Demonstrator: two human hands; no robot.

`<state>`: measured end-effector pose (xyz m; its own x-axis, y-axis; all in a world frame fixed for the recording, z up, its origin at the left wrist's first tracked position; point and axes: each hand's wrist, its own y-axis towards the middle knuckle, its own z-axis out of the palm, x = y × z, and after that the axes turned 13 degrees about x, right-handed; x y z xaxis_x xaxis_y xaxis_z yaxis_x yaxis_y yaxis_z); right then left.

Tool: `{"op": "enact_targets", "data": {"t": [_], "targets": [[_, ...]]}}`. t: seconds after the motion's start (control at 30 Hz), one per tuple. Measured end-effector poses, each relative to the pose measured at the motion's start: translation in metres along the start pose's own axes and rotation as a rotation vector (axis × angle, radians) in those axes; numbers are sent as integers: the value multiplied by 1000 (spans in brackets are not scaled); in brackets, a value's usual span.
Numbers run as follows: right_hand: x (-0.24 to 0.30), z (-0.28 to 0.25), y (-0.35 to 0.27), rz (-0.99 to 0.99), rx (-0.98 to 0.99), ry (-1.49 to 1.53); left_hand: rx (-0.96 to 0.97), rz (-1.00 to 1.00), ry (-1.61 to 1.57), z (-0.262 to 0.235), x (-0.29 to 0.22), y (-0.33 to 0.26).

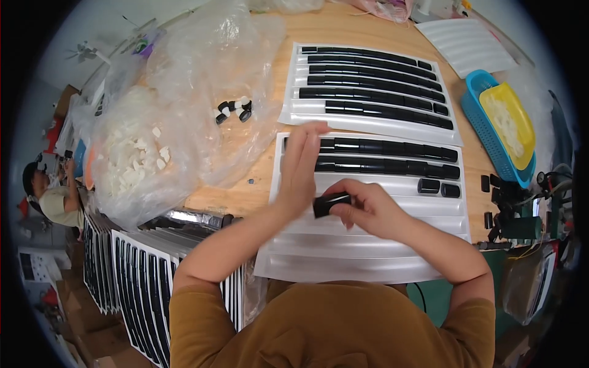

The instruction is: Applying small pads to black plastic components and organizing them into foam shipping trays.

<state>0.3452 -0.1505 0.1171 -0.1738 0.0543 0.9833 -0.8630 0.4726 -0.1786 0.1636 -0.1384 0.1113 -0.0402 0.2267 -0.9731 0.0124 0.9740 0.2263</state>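
My right hand (371, 208) pinches a glossy black cylindrical cap (329, 205) above the nearer white grooved tray (368, 233). My left hand (299, 165) is raised over that tray's left edge, fingers stretched upward and slightly blurred, with nothing visible in it. Black cylinders fill the tray's two far grooves, partly covered by my left hand. Two separate black caps (429, 186) lie in the groove below them, at its right end. The near grooves hold no cylinders. Behind it, a second white tray (368, 121) carries several rows of black cylinders (374, 81).
A clear plastic bag (132, 153) of small white pieces lies on the wooden table's left, beside loose black and white pieces (233, 110). At right are a blue basket (485, 129) with a yellow scoop-like tray (512, 116) and a green machine (521, 227). Filled trays (144, 288) stand lower left; another person (58, 193) is beyond.
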Motion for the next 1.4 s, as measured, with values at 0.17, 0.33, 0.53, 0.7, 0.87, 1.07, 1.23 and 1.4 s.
{"op": "enact_targets", "data": {"t": [0.17,0.33,0.53,0.7,0.87,1.07,1.23,1.4], "targets": [[-25,-57,-21,-205,-404,-546,-196,-97,985,-169,96,79],[-69,-127,-71,1,-700,-262,189,84,1265,-185,116,74],[-86,-99,-80,117,-603,-494,96,-136,1329,-173,109,76],[-94,-106,-100,33,-557,-1010,-280,76,1053,-195,90,70],[-87,-130,-116,-8,-541,-1198,-169,-145,465,-172,42,29],[-61,-165,-47,-30,-639,-1227,-42,-224,67,-102,4,-13],[-81,-184,66,23,-704,-1234,41,-281,-127,-62,-10,-27],[-91,-152,136,-80,-810,-1359,-75,-273,-175,-70,-13,-46]]}}
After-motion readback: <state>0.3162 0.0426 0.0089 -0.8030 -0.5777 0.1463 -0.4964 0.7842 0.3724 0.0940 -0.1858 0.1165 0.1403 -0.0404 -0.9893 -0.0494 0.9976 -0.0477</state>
